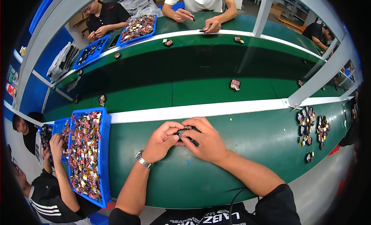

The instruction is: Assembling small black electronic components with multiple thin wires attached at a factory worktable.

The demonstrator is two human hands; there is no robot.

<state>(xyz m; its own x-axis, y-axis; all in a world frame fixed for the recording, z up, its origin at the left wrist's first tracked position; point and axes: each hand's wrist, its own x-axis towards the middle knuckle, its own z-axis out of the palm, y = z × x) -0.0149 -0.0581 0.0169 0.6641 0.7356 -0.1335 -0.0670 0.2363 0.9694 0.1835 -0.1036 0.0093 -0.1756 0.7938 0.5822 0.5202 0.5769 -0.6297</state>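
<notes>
Green bench (pixel 247 134), black part (pixel 184 131), lettered shirt (pixel 203 216)

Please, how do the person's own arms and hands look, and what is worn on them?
Left hand and right hand wear no gloves. Black cloth sleeves leave both forearms bare. A silver metal link-band wristwatch is on the left one.

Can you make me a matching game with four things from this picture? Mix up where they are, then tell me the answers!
Things:
1. watch
2. small dark part
3. big blue tray
4. piles of parts

Places:
A. between the left hand and right hand
B. on the right part of the green table
C. around the left wrist
D. left of both hands

Answers: 1-C, 2-A, 3-D, 4-B
</notes>
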